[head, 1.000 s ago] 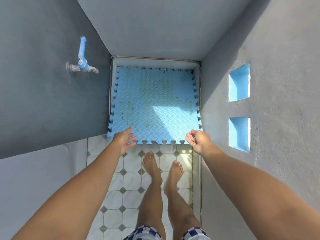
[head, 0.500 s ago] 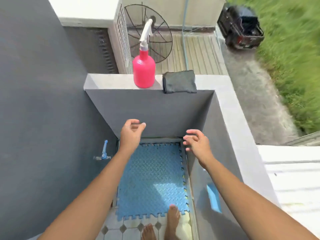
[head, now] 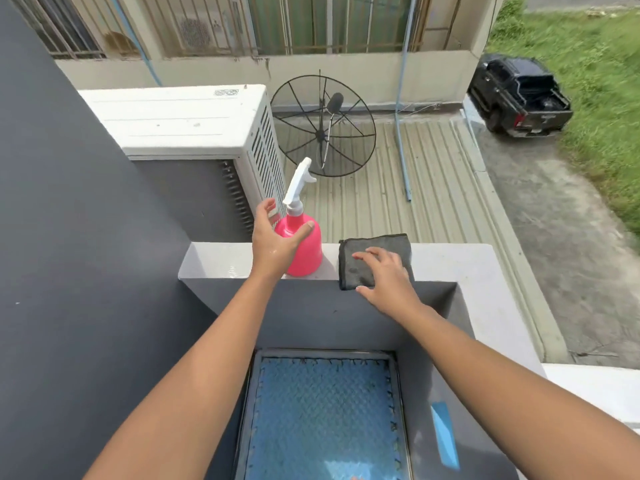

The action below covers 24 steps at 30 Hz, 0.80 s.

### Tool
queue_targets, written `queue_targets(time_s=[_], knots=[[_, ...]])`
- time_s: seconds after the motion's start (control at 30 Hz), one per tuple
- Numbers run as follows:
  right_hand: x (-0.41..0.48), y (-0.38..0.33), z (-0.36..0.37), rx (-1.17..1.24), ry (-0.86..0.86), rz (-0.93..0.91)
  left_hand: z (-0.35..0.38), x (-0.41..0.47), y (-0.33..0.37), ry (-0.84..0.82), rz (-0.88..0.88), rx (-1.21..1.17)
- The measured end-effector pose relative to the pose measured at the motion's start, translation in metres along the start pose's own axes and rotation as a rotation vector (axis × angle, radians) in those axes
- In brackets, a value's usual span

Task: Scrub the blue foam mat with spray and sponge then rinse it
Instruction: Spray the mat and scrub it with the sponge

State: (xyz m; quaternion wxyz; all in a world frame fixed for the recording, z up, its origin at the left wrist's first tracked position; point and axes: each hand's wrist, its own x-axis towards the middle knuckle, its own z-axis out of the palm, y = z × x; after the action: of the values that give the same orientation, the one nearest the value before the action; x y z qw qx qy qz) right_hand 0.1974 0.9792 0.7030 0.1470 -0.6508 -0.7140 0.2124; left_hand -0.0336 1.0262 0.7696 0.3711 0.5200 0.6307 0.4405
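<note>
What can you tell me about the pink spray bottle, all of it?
The pink spray bottle has a round, shiny body that looks like plastic, and a white trigger head on a narrow neck, tilted up to the right. It stands upright on the grey wall ledge, left of a dark folded cloth. The left hand is open around its body, thumb against the front; a full grip is not yet clear.

Bright harsh daylight, deep wall shadows, wide-angle bending at edges.
</note>
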Motion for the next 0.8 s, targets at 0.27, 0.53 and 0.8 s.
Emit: queue_targets(time_s=[0.27, 0.53, 0.8], knots=[[0.03, 0.032, 0.031, -0.261, 0.012, -0.079, 0.016, 0.05, 0.028, -0.047, 0.167, -0.071], [-0.004, 0.019, 0.04, 0.46, 0.145, 0.095, -0.012, -0.023, 0.016, -0.067, 0.189, -0.155], [-0.138, -0.028, 0.097, 0.854, 0.295, 0.405, -0.058, -0.158, -0.101, -0.241, -0.048, -0.139]])
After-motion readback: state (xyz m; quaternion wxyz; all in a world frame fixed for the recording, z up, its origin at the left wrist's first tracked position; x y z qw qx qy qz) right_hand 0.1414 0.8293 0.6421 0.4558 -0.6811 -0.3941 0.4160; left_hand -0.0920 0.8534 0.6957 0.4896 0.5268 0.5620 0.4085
